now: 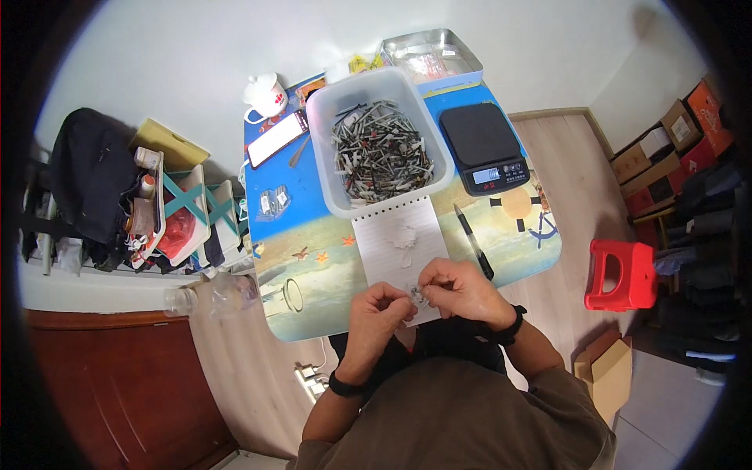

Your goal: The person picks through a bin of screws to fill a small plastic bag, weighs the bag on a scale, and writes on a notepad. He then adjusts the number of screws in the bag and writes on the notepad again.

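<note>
My left hand and my right hand meet over the lower edge of a spiral notepad, fingertips pinched close together. Whatever each pinch holds is too small or hidden to name. Between the hands, a few tiny dark and silvery bits lie on the paper. Crumpled white scraps rest higher on the lined page. Just beyond the notepad stands a translucent plastic bin, heaped with thin grey, black and white rod-like pieces. A black pen lies right of the notepad.
A black digital scale sits right of the bin, with an open tin behind it. Left are a phone, a white lidded cup and a small clear bag. A red stool stands on the floor.
</note>
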A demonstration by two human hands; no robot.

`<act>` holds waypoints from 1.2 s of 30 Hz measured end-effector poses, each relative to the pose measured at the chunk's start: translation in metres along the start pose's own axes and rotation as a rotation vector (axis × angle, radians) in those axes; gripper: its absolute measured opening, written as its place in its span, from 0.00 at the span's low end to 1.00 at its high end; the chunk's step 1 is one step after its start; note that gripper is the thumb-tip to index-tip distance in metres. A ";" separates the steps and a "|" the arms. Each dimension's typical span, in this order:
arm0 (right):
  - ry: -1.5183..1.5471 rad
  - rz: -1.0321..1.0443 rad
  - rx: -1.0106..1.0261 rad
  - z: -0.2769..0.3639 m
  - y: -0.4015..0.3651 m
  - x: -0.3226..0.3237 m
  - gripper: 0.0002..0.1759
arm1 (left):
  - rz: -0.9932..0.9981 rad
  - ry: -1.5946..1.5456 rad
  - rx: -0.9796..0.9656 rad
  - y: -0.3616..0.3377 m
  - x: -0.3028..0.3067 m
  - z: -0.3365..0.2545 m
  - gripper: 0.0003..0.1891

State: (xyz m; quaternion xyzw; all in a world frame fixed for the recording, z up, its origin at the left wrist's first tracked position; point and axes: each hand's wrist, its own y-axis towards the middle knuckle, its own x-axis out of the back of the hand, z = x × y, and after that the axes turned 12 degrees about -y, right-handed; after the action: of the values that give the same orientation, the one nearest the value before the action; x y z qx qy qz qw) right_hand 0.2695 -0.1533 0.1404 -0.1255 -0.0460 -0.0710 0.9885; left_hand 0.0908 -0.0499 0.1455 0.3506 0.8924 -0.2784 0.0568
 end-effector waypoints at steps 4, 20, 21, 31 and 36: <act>-0.028 -0.042 0.036 -0.001 -0.004 -0.002 0.03 | -0.059 -0.042 -0.041 0.000 0.000 0.009 0.03; -0.494 -0.421 0.416 0.017 -0.023 -0.012 0.08 | -0.083 -0.056 -0.068 -0.006 -0.014 0.010 0.06; -0.550 -0.436 0.445 0.019 -0.021 -0.014 0.08 | -0.066 -0.041 -0.072 -0.005 -0.013 0.011 0.06; -0.805 -0.397 0.517 0.018 -0.018 -0.013 0.10 | -0.040 -0.083 -0.046 -0.003 -0.012 0.014 0.07; -0.838 -0.415 0.502 0.020 -0.014 -0.015 0.09 | -0.037 -0.129 -0.032 -0.002 -0.012 0.016 0.06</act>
State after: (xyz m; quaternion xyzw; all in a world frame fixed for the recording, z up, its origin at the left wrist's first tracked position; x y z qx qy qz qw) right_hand 0.2514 -0.1595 0.1615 0.1091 -0.4766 -0.1955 0.8501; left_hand 0.0972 -0.0669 0.1367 0.3144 0.8975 -0.2870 0.1150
